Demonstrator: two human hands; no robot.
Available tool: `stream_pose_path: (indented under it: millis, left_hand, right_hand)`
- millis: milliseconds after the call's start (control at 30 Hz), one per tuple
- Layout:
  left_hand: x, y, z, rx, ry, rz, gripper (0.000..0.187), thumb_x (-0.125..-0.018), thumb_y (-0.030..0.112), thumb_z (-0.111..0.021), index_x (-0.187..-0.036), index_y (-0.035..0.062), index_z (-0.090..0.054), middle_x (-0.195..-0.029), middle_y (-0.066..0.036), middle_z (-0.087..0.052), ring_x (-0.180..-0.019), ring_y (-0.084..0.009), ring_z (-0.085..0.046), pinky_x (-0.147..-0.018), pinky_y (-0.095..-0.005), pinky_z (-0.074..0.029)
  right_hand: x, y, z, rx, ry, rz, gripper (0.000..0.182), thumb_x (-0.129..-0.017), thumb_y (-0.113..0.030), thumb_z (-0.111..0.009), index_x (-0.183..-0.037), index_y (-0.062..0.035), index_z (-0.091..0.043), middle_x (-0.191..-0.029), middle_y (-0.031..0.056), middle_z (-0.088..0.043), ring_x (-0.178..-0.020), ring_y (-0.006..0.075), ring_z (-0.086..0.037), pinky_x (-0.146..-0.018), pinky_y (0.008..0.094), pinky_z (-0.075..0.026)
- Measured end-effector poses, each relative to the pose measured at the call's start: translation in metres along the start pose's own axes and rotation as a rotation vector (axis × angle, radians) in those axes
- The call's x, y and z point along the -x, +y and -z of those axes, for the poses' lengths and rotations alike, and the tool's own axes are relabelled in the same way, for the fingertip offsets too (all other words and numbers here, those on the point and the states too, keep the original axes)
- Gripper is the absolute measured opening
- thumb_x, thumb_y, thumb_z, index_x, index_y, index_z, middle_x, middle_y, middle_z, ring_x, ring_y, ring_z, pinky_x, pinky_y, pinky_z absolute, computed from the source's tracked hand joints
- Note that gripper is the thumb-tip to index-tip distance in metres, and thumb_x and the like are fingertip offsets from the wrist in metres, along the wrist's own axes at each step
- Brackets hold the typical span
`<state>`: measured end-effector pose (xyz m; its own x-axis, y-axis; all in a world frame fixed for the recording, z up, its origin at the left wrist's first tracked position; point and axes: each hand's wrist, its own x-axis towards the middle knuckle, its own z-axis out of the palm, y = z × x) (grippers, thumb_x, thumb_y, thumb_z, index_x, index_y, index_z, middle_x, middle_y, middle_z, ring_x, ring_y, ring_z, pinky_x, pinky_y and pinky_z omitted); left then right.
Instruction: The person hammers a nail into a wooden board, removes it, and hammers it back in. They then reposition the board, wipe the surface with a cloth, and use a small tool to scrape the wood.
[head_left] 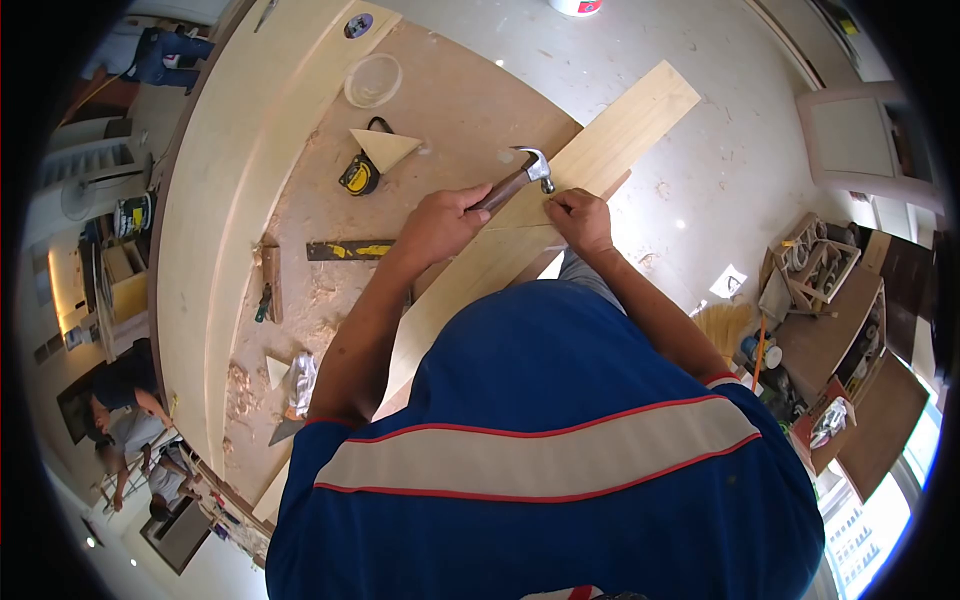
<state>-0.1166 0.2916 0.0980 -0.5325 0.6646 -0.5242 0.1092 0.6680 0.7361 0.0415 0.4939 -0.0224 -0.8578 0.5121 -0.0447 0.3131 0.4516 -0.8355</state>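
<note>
Across the bench (440,85), on a slant, lies the board (628,132), and here are both hands at its middle! The left hand (442,225) has the hammer (508,187), fingers wrapped tight about the dark handle, claw up and away, face just beside the right fingertips; whether steel touches wood, I can't tell. And the right hand (582,218)? Nearly closed, fingers curled in, thumb and fingertips drawn together at the board; anything pinched in there is too small to make out. A thin line crosses the wood right between the two hands, and the board's far end juts out past the bench, over the pale floor (720,160).

Over to the left, a busy bench: the tape measure (359,175), black and yellow, sits against a wooden triangle (387,150), with a clear lid (373,80) beyond. Close by the left forearm, a dark bar (350,250) with yellow marks; farther left, a wood strip (272,268) and a green-handled tool (263,302) just beside it. Shavings (240,390) everywhere down there, a silvery bag (300,385) near the left elbow!
</note>
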Motion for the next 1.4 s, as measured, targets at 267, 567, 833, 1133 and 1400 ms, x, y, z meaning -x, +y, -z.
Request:
stream_pose_path:
  millis: [267,567,833,1133,1400]
  left_hand:
    - [0.001,0.012,0.002,-0.217,0.028,-0.065,0.046,-0.098,0.018,-0.066,-0.143,0.0079,-0.06,-0.108,-0.018,-0.076,-0.088,-0.0164,-0.07,-0.083,-0.0309,-0.055]
    - [-0.005,0.019,0.007,-0.297,0.033,-0.044,0.048,-0.095,0.02,-0.068,-0.142,0.0124,-0.062,-0.113,-0.021,-0.074,-0.095,-0.0255,-0.075,-0.087,-0.0323,-0.054]
    - [-0.008,0.015,0.008,-0.217,0.066,-0.052,0.047,-0.096,0.025,-0.066,-0.141,0.0108,-0.062,-0.114,-0.023,-0.073,-0.099,-0.0322,-0.074,-0.088,-0.0356,-0.054]
    - [-0.005,0.02,0.008,-0.22,0.064,-0.042,0.047,-0.095,0.024,-0.066,-0.139,0.01,-0.063,-0.113,-0.025,-0.072,-0.1,-0.0335,-0.073,-0.09,-0.0386,-0.054]
    - [-0.013,0.028,0.013,-0.235,0.086,-0.055,0.045,-0.097,0.023,-0.065,-0.14,0.0078,-0.063,-0.107,-0.022,-0.074,-0.092,-0.0272,-0.073,-0.086,-0.0358,-0.054]
  right_hand:
    - [-0.004,0.004,0.0,0.001,-0.016,-0.019,0.018,-0.085,-0.024,-0.075,-0.081,-0.0058,-0.076,-0.084,0.0157,-0.074,-0.077,0.0355,-0.071,-0.071,0.0437,-0.056]
    - [-0.006,0.007,-0.001,0.017,-0.001,-0.01,0.019,-0.084,-0.023,-0.076,-0.076,-0.0063,-0.075,-0.078,0.0149,-0.073,-0.072,0.0354,-0.07,-0.067,0.0438,-0.056]
    - [-0.005,0.011,-0.002,0.0,-0.003,-0.019,0.02,-0.083,-0.024,-0.077,-0.075,-0.0063,-0.074,-0.078,0.0154,-0.072,-0.071,0.0347,-0.07,-0.065,0.044,-0.055]
    - [-0.009,0.01,-0.001,0.047,-0.06,-0.123,0.022,-0.083,-0.028,-0.077,-0.078,-0.0064,-0.076,-0.075,0.0151,-0.073,-0.07,0.0335,-0.071,-0.066,0.0426,-0.056]
    - [-0.014,0.002,0.007,-0.058,-0.138,-0.332,0.027,-0.083,-0.03,-0.08,-0.076,-0.0041,-0.074,-0.065,0.0109,-0.071,-0.058,0.0229,-0.071,-0.062,0.0365,-0.056]
